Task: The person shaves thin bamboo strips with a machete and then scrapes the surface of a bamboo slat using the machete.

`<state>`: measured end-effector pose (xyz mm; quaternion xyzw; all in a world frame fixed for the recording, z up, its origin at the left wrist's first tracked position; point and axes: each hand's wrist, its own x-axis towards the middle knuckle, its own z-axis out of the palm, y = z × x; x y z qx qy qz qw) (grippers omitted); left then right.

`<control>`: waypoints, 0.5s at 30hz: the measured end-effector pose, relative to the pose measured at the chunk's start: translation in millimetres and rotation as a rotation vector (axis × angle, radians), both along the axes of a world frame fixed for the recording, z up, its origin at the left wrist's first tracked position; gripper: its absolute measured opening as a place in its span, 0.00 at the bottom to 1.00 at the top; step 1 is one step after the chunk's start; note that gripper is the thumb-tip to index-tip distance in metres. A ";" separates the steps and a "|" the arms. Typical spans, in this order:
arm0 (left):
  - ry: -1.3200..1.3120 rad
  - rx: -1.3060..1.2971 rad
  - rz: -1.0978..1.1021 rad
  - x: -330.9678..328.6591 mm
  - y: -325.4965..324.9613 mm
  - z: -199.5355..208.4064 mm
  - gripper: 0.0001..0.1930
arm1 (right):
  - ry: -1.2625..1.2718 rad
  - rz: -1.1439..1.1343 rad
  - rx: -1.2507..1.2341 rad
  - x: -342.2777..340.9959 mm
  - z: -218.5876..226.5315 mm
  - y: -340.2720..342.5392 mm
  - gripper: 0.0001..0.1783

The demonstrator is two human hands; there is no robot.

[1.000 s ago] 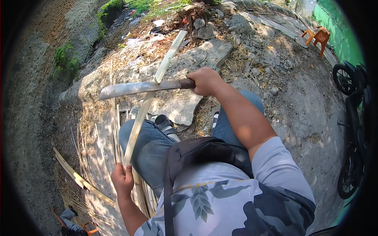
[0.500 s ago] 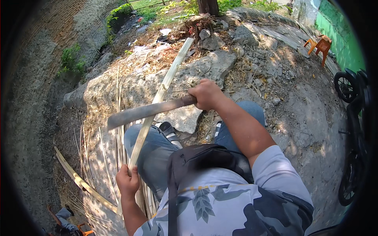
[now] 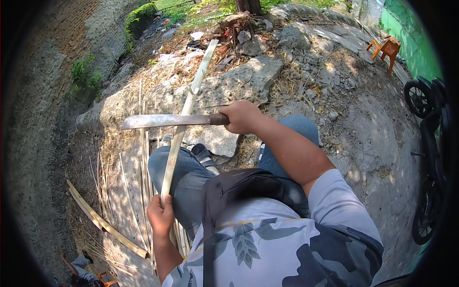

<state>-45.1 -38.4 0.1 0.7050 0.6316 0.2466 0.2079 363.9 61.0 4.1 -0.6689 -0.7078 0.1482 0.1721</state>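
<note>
A pale split bamboo strip [image 3: 172,160] slants away from me, its near end in the closed fingers of my left hand [image 3: 160,215] by my left knee. A small curl or node sticks up from the strip partway along. My right hand [image 3: 241,116] is wrapped round the dark handle of a machete [image 3: 165,121]. Its broad steel blade points left, lying nearly level across the strip. Whether the edge touches the bamboo or passes just over it, I cannot tell.
Several thin bamboo strips [image 3: 143,158] lie left of my leg, near a longer curved bamboo piece [image 3: 107,227]. A concrete slab [image 3: 239,83] and rubble lie ahead. An orange plastic chair [image 3: 389,49] and a black motorcycle [image 3: 428,143] stand at right. Another person [image 3: 81,270] sits at lower left.
The machete blade has swung from a downward slant to nearly level and sits slightly farther left. My left hand has risen a little with the strip, whose far end has shifted left.
</note>
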 end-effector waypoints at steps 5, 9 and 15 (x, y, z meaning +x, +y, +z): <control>0.059 -0.016 -0.073 -21.7 -4.6 15.0 0.14 | -0.162 0.089 0.080 31.0 -6.5 16.2 0.07; 0.039 -0.118 -0.041 -12.3 -8.8 20.6 0.12 | -0.025 -0.134 -0.006 26.4 -7.0 14.5 0.09; -0.038 -0.132 -0.021 -34.7 -0.7 16.3 0.11 | -0.134 -0.085 -0.063 26.6 -4.4 8.8 0.12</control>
